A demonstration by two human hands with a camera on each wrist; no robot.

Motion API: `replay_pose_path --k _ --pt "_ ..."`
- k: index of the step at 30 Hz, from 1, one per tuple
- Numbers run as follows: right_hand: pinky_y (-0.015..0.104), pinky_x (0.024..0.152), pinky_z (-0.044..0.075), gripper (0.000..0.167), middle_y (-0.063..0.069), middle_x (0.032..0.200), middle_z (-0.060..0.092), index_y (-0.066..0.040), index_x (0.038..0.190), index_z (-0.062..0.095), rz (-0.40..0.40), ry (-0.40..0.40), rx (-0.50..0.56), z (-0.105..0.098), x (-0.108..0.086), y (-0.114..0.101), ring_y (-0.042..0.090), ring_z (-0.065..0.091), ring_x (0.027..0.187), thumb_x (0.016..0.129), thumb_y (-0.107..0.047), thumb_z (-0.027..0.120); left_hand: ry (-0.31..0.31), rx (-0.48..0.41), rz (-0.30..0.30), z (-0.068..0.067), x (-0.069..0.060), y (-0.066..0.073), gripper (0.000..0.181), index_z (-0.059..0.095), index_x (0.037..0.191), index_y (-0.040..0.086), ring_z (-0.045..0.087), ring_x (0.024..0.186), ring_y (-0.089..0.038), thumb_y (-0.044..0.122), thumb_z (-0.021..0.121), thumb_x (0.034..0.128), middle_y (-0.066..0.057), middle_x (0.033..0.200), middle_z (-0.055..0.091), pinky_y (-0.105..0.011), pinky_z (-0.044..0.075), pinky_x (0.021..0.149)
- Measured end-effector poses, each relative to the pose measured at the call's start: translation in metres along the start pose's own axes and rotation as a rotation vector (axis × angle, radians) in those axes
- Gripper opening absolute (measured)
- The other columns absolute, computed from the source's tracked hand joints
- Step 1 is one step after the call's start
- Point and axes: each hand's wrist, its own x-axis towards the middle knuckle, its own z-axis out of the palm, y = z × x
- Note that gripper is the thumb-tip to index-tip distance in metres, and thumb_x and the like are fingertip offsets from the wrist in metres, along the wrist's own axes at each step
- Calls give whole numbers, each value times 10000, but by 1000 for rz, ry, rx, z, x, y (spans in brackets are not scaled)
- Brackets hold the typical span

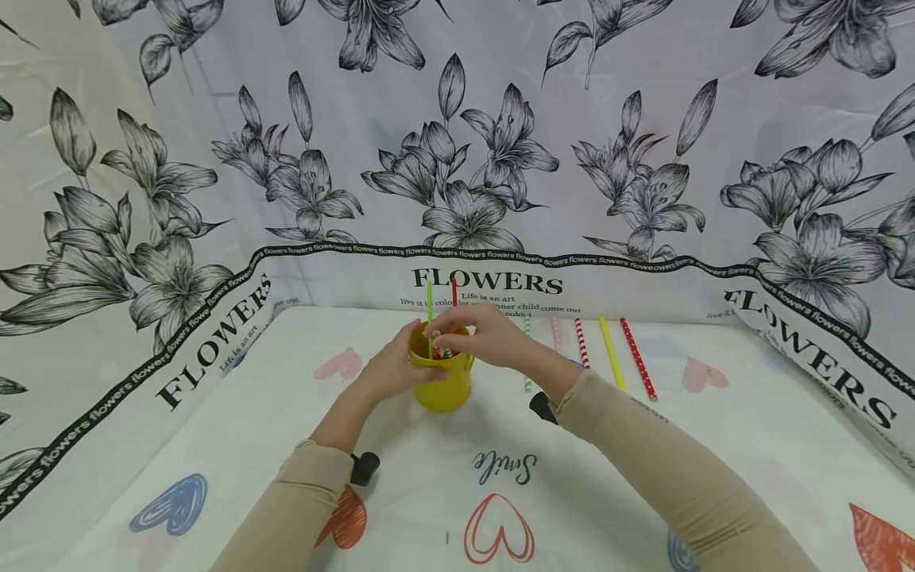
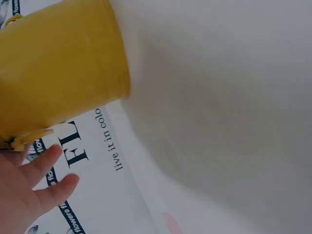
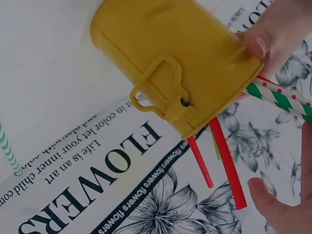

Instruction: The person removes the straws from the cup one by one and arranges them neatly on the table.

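Observation:
A small yellow bucket [image 1: 445, 392] stands upright on the table, with a looped handle lug on its side in the right wrist view. My left hand [image 1: 393, 364] grips its rim, the thumb along the front. Over the mouth, my right hand [image 1: 486, 335] has its thumb and fingertips together among the straws. A green-and-white striped straw [image 3: 276, 97] and a white straw with red dots [image 3: 298, 99] lean toward that hand; the exact pinch is out of frame. A lime green straw [image 1: 430, 298] and red straws [image 3: 229, 165] also stick out of the bucket.
Right of the bucket lie several straws in a row: a green-striped straw [image 1: 527, 381], a pale pink straw [image 1: 556, 330], a red-striped straw [image 1: 581, 338], a yellow straw [image 1: 611, 353] and a red dotted straw [image 1: 638, 357]. A flower-printed cloth [image 1: 500, 274] rises behind the table.

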Motion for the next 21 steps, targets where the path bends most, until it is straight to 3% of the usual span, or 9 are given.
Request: replay_pose_path --k 6,10,14,21 --pt "353 890 535 277 86 1083 708 -17 1201 649 -53 168 22 -13 -4 -5 224 644 1062 935 -96 648 54 17 46 1 8 8 846 459 1373 135 551 1167 -256 546 803 717 -38 1278 586 -519 473 958" --pt "362 896 533 338 98 1074 716 -2 1246 613 -68 263 55 -22 -7 -8 205 667 1015 918 -62 665 83 43 30 1 9 15 795 509 1328 123 576 1107 -254 539 804 719 -42 1219 615 -509 498 920" --pt "355 914 525 339 114 1067 715 18 1226 620 -60 278 91 -29 -9 -10 208 673 999 897 -32 682 98 31 -19 3 9 17 834 477 1351 107 563 1119 -280 562 788 725 -77 1250 583 -507 492 931" --pt "333 895 534 306 165 1083 696 65 1204 614 -9 236 236 -33 -10 -9 245 668 1010 902 33 647 76 -78 -43 6 7 16 915 345 1420 101 515 1202 -303 569 762 753 -103 1347 489 -536 441 992"
